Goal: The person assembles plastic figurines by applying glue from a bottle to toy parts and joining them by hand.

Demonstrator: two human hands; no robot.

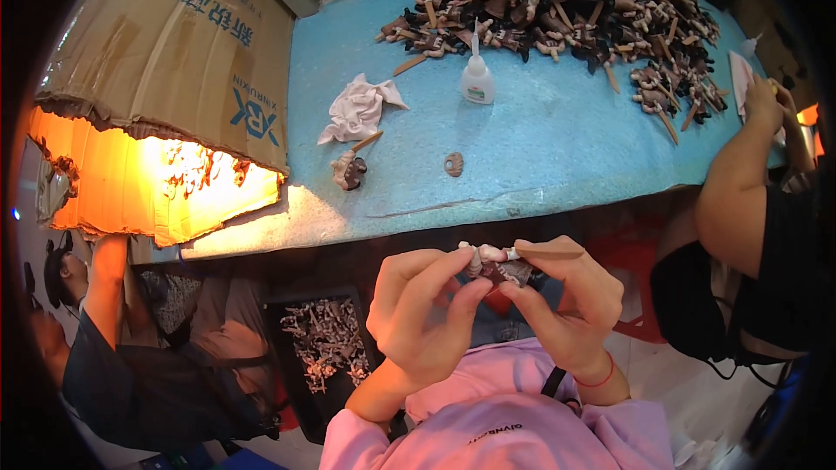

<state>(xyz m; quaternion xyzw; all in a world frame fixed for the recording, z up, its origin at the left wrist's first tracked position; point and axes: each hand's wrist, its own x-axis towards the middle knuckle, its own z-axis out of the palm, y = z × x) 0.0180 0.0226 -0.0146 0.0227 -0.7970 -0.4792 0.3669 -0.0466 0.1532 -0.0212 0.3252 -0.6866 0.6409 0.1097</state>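
In front of my pink shirt, both hands hold one small brown and cream figurine [499,271] just off the table's near edge. My left hand [422,309] pinches its left side between thumb and fingers. My right hand [570,305] grips the other side, where a flat wooden-coloured stick [549,250] juts out along the fingers. Fingertips cover part of the figurine. Beyond my hands, a small striped oval piece [454,164] lies on the blue table [401,200]. Left of it is another partly made figurine [350,171] with a stick.
A white squeeze bottle [477,78] stands near a crumpled cloth [361,109]. Many figurines [557,9] heap up at the back. A cardboard box [200,43], glowing inside, borders the left. A black tray [283,339] of small parts sits low left. People work at left [165,374] and right [740,191].
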